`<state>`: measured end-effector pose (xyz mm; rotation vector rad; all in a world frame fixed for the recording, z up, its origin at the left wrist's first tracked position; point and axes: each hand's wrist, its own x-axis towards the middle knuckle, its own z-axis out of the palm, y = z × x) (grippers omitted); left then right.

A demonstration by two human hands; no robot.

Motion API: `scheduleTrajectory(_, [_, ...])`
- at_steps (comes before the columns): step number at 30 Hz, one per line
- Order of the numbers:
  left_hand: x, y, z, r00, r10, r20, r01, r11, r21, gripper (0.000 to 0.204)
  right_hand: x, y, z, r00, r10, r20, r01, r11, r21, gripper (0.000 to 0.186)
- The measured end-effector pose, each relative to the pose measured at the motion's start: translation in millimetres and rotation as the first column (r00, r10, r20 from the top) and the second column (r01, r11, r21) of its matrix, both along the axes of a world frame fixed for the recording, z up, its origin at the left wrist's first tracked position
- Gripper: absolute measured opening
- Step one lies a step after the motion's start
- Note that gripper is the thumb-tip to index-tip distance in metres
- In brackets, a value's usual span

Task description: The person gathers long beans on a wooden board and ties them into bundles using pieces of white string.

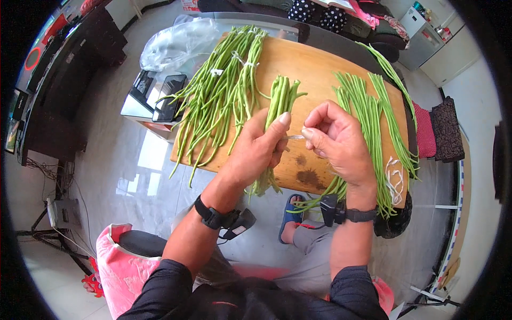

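My left hand (256, 144) is closed round a bunch of long green beans (281, 98), held upright over the near edge of the wooden board (306, 61). A short white string (295, 137) runs from this bunch to my right hand (341, 144), whose thumb and forefinger pinch its end. Bundles of long beans tied with white string (224, 88) lie on the board's left side. More long beans (368, 117), loose, are spread to the right of my right hand. A small heap of white strings (394, 184) rests near the board's right corner.
A clear plastic bag (178, 45) sits at the far left, above a box-like stand with a dark phone-like object (169, 96). A dark cabinet (69, 74) is at left. Red and black cushioned seats (424, 130) stand at right. A blue slipper (290, 216) is below the board.
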<state>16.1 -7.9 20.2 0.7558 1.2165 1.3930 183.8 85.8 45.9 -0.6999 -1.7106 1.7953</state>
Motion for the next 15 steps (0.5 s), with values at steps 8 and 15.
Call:
scheduleTrajectory(8, [-3.7,-2.2,0.0,0.993,-0.097,0.072,0.096,0.995,0.015,0.031,11.1,4.9,-1.2,0.981,0.05,0.186,-0.09,0.973,0.213,0.016])
scheduleTrajectory(15, [-1.8,-1.9,-1.9,0.966,-0.256,0.036,0.255,0.966,0.032,0.033,15.5,5.4,2.3,0.975,-0.037,0.22,-0.039,0.943,0.332,0.01])
